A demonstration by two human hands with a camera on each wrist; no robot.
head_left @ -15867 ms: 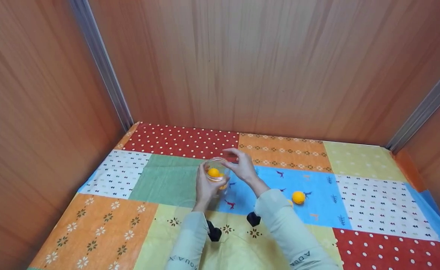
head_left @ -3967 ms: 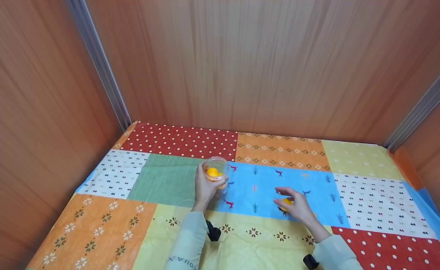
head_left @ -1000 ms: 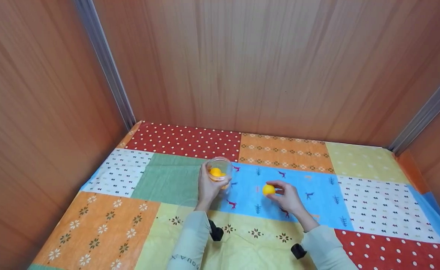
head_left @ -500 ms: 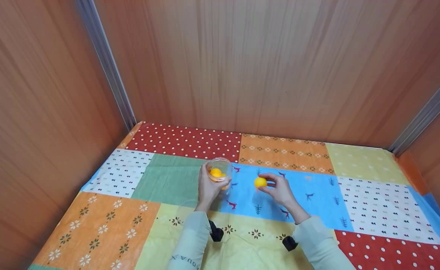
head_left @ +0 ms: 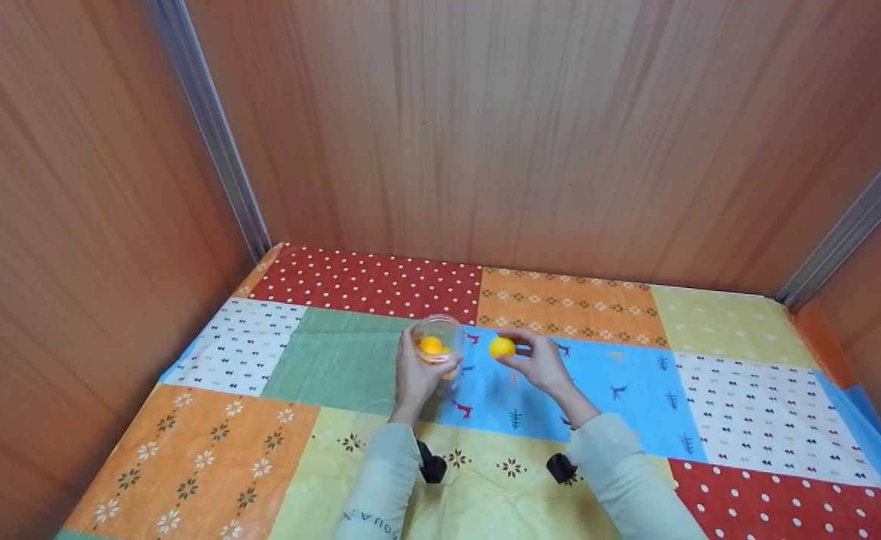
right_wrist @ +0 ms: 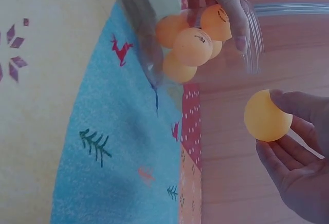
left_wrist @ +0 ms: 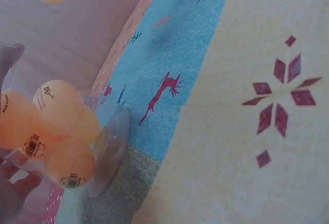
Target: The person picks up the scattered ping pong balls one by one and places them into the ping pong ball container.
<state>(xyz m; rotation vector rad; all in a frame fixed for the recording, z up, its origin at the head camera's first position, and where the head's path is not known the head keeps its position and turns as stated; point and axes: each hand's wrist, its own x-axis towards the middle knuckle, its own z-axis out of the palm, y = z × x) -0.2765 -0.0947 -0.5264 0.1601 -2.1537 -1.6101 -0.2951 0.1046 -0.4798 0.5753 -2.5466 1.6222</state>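
My left hand [head_left: 415, 381] grips a clear plastic jar [head_left: 452, 330] that stands on the cloth, its open mouth upward. Several orange ping-pong balls [right_wrist: 193, 47] are heaped in its lower part, some with printed marks facing the right wrist camera. Between the thumb and fingers of my right hand [head_left: 547, 369] is another ping-pong ball [head_left: 502, 348], held in the air to the right of the jar. In the right wrist view this ball lies just beyond the jar's ringed mouth, apart from it.
A patchwork tablecloth [head_left: 350, 360] covers the table. Wood-grain panels [head_left: 523, 150] rise behind it and at both sides, joined by metal posts [head_left: 219, 142]. A faint clear round outline [head_left: 369, 405] lies beside my left forearm.
My right hand took the ball from the blue patch and has carried it left and upward, nearer the jar. Earlier a ball lay loose at the right. My left hand stays on the jar.
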